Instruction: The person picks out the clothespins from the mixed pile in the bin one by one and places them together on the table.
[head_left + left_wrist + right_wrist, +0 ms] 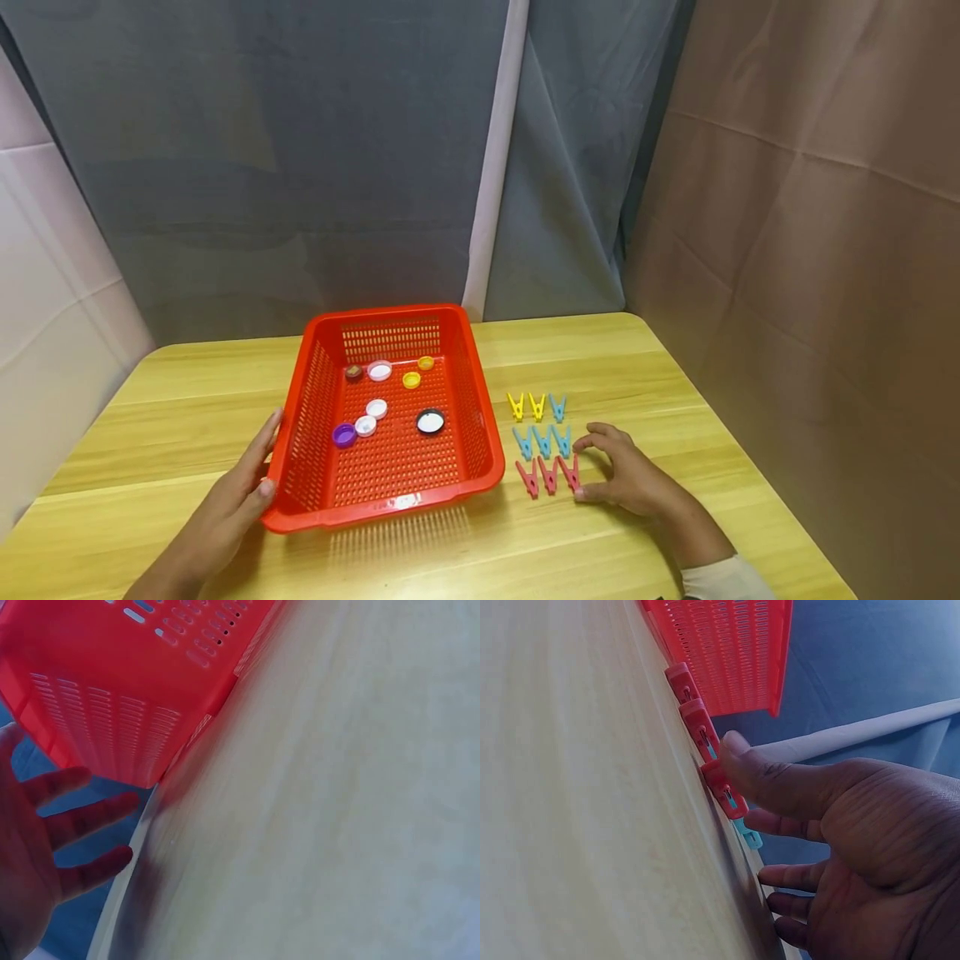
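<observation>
At the left wall of a red plastic basket (408, 502) is my left hand (228, 504), its fingers spread and fairly straight along the rim. Bottle caps lie scattered inside, among them a purple cap (344, 435) and a black-rimmed one (431, 422). My right hand (633, 475) is beside the rows of clothespins, with the thumb at the end of the rightmost red clothespin (570, 473). Its index finger bends toward the rightmost blue clothespin (562, 442) in the middle row. In the right wrist view the thumb overlaps that red clothespin (727, 796), and the other fingers are spread apart.
Two yellow clothespins (516, 407) and a blue clothespin (557, 408) form the far row. The wooden table (600, 358) ends at a grey curtain (322, 183) behind, with a brown cloth (810, 250) on the right and a pale one (60, 250) on the left.
</observation>
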`<state>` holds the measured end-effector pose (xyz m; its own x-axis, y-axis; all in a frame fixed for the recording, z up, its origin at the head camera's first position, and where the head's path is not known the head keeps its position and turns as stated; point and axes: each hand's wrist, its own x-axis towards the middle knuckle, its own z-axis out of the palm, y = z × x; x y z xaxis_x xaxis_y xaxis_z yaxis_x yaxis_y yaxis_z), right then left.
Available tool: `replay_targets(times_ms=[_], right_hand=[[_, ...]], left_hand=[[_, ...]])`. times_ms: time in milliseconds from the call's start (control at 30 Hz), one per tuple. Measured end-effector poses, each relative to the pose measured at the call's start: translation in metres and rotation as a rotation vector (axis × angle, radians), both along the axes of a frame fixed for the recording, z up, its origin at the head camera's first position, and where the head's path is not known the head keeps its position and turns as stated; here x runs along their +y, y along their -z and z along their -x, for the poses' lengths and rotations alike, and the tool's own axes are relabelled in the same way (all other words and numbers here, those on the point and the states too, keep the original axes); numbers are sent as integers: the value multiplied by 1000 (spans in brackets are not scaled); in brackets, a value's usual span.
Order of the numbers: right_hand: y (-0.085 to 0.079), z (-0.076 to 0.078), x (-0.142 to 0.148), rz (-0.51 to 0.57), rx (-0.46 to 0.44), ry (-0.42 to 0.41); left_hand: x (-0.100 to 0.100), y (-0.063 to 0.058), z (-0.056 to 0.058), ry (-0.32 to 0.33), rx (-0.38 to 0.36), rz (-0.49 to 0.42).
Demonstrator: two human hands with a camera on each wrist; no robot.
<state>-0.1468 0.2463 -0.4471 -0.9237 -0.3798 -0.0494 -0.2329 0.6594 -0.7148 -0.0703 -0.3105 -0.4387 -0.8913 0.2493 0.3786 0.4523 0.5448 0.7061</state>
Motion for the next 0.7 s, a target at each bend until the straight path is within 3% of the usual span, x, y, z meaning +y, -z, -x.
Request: replay_targets(times_ms=[233,467,700], right_hand=[[0,1,1,-3,-10,-1],[-1,3,0,13,-21,-8],[-15,8,-3,161,-106,33]], left_hand=[[-2,-5,-2,-108,-2,15],[-7,-3,-2,-197,104,17],[-11,-8,0,-278,48,59]])
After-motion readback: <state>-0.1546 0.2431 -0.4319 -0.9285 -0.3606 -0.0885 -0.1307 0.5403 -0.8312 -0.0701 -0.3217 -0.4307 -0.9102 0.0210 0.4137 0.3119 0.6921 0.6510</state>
